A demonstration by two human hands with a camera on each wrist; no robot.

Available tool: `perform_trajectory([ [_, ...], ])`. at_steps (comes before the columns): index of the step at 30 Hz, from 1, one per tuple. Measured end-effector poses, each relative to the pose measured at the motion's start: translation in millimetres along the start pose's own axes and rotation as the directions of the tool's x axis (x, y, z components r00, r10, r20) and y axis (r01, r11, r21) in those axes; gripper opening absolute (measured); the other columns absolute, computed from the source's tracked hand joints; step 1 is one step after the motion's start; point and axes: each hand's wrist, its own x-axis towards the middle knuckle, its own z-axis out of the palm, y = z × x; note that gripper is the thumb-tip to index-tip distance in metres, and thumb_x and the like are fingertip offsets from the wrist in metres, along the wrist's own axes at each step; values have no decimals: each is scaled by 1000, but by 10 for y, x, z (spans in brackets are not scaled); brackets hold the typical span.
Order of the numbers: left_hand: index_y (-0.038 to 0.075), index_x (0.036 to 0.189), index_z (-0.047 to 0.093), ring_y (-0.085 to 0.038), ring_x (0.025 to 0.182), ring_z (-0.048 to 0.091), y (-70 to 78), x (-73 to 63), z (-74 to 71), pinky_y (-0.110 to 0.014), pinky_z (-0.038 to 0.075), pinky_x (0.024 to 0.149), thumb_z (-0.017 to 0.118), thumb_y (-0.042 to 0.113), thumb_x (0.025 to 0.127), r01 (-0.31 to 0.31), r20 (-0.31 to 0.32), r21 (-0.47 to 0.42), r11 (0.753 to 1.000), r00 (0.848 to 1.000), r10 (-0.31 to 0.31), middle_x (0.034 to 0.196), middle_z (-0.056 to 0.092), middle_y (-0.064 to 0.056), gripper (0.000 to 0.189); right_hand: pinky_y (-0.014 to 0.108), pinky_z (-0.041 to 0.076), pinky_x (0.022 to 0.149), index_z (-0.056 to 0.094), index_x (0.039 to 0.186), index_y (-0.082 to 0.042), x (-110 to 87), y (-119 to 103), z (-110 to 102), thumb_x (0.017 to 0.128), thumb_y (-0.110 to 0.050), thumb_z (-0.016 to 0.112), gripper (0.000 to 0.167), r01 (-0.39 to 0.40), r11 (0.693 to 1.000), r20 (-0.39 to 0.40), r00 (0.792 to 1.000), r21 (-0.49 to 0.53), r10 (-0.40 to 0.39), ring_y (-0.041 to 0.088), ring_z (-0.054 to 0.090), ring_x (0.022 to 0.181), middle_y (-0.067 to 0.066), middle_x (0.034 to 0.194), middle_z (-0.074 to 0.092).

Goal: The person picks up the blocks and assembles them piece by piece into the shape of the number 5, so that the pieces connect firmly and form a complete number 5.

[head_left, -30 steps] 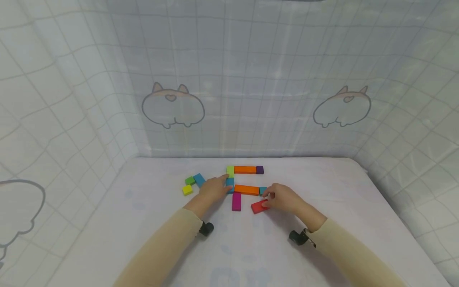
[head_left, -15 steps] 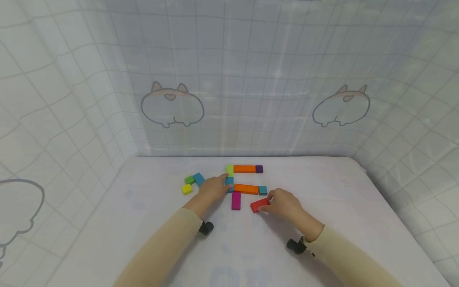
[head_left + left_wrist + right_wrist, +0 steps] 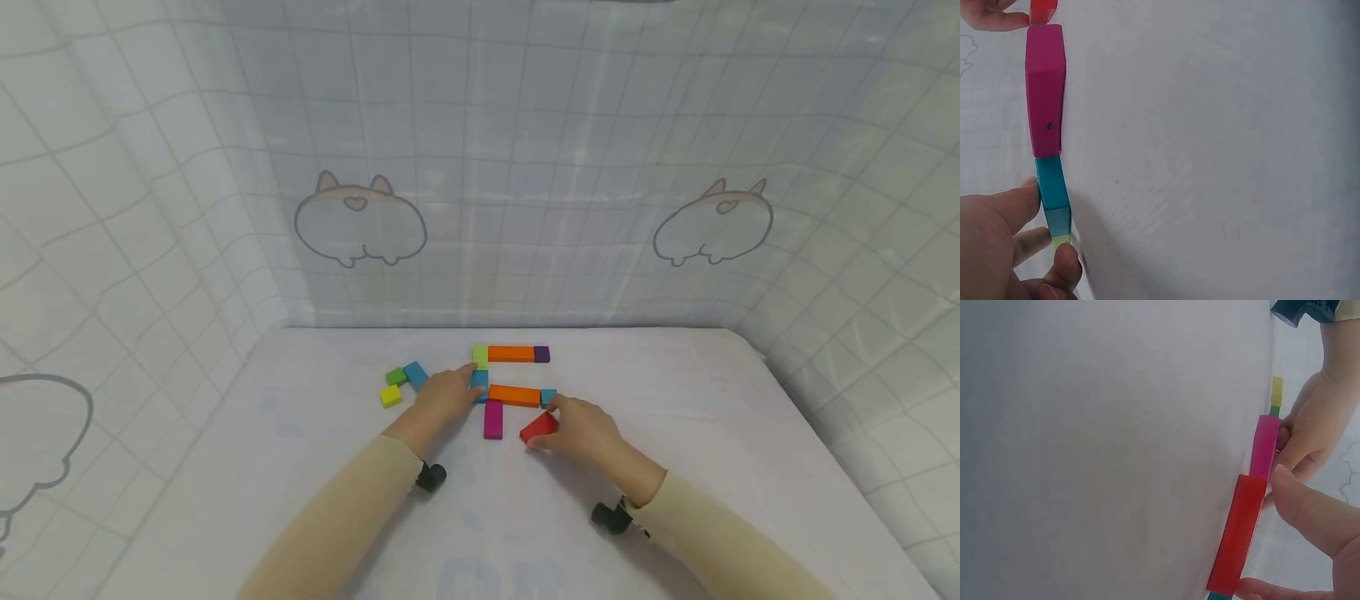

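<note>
I count eleven blocks on the white-covered table (image 3: 675, 392): two are orange rectangular bars (image 3: 514, 396), one red. The flat red rectangular block (image 3: 537, 427), short of the far edge, is pinched between the right hand's (image 3: 587, 427) thumb and finger. The left hand (image 3: 446, 395), fingers extended, touches a blue rectangular block (image 3: 479, 379). Both arms reach toward that edge.

Red block (image 3: 539, 427): one, oblong, smooth-faced; set aslant, from near left to far right; pinched in the right hand (image 3: 583, 429); placed right and near of the blue, well apart.

Blue block (image 3: 479, 385): one, oblong, long sides running near to far; partly covered by the left hand (image 3: 447, 394).

Lime block (image 3: 480, 356): one, against the blue's far end; touched by a left fingertip.
</note>
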Motion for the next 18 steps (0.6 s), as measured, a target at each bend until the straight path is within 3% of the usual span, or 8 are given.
perform_trajectory([
  [6,21,155,39,-35,134,49,0,-1,4,-54,41,108,59,47,99,-7,1,10,1000,1000,7,147,52,-13,65,30,50,59,63,115,-12,-1,-6,18,71,-45,89,61,0,1000,21,1000,29,0,17,55,71,-1,82,61],
  [13,22,156,38,-35,133,50,-5,4,13,-53,41,108,58,47,100,-17,-8,18,1000,1000,17,147,53,-13,65,32,52,64,63,119,-14,11,27,-34,73,-36,89,58,-7,1000,72,997,23,5,18,56,77,-1,89,63],
  [18,22,156,38,-34,134,49,-15,13,28,-53,40,109,58,47,99,-7,-7,14,1000,1000,7,148,52,-12,65,34,51,70,63,125,-13,22,85,-104,74,-31,89,59,19,999,118,993,33,-23,18,55,77,-1,82,61],
])
